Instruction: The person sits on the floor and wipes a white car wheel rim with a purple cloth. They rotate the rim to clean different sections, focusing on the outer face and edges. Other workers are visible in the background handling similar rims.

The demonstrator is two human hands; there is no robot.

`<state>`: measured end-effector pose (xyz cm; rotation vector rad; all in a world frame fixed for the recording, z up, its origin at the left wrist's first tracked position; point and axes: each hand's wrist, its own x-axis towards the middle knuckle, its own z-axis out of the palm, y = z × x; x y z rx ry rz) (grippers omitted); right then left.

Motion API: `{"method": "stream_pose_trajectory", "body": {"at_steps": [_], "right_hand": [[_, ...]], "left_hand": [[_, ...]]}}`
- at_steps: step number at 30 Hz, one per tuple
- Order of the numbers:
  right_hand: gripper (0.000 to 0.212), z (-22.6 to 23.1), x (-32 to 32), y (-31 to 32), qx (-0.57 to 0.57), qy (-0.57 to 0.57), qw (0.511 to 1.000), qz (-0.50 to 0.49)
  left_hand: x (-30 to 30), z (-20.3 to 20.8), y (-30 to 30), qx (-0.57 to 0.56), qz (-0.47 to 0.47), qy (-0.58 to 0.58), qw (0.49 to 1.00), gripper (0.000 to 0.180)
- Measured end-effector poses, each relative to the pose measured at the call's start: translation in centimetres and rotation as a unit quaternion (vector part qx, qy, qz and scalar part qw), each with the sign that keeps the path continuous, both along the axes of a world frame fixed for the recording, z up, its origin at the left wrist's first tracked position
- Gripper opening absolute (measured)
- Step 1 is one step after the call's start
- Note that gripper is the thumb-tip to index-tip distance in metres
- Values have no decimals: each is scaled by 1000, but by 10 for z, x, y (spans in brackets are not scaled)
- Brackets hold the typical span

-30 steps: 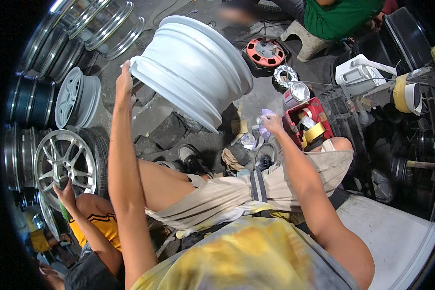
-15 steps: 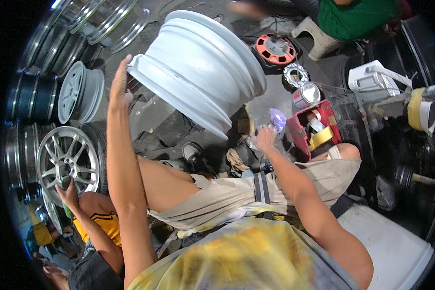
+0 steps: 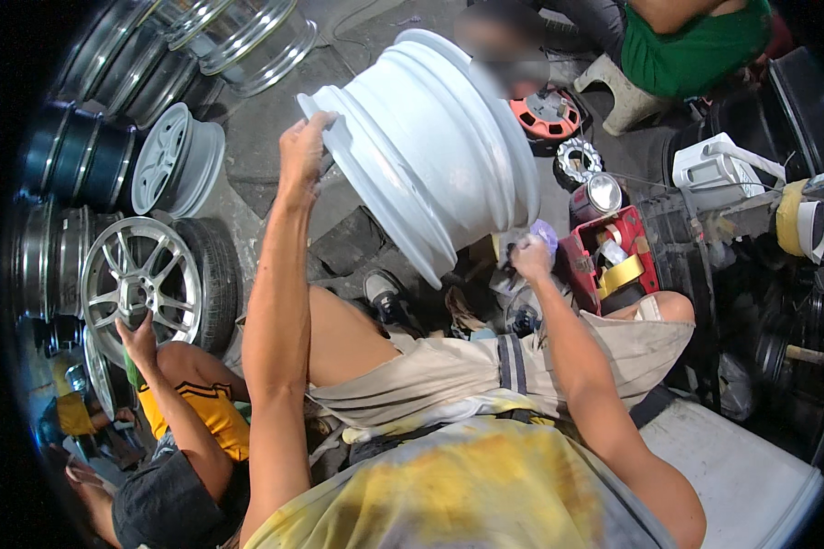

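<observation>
A bare wheel rim (image 3: 439,137), coated pale grey-white, stands tilted in front of me. My left hand (image 3: 304,156) grips its near left lip, fingers curled over the edge. To the right of the rim's lower end is my right hand (image 3: 531,259), its fingers curled in. Whatever they may hold is too small to make out. A purple crumpled piece (image 3: 546,234) shows right behind that hand. Close by on the right sits a red tray (image 3: 577,261) holding a roll of yellow tape (image 3: 621,275) and other small items.
A metal can (image 3: 597,197), a toothed ring (image 3: 578,163) and an orange-red disc (image 3: 545,113) lie beyond the tray. At left, a co-worker's hand (image 3: 137,339) is at a spoked silver wheel (image 3: 110,274). Stacked rims (image 3: 78,156) line the left. Another person in green (image 3: 696,55) is far right.
The view has shifted, so most things sit further right. My left hand has gone from lying along the rim's edge to curling over it. A co-worker's head has come in near the orange-red disc.
</observation>
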<state>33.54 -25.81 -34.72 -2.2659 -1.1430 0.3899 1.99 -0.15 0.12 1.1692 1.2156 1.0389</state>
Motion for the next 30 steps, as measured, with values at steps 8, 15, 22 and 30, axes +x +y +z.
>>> {"method": "stream_pose_trajectory", "body": {"at_steps": [8,15,22,30], "right_hand": [[18,159,30,41,183,214,954,-100],[15,194,59,49,281,172,940,-87],[11,276,30,33,405,290,866,-46],[18,369,-39,15,365,364,857,13]], "left_hand": [[-12,-4,-7,19,5,37,999,50],[-13,16,-6,153,66,256,952,110],[-8,24,-21,154,-58,299,940,138],[19,77,-61,448,-9,235,862,45]]}}
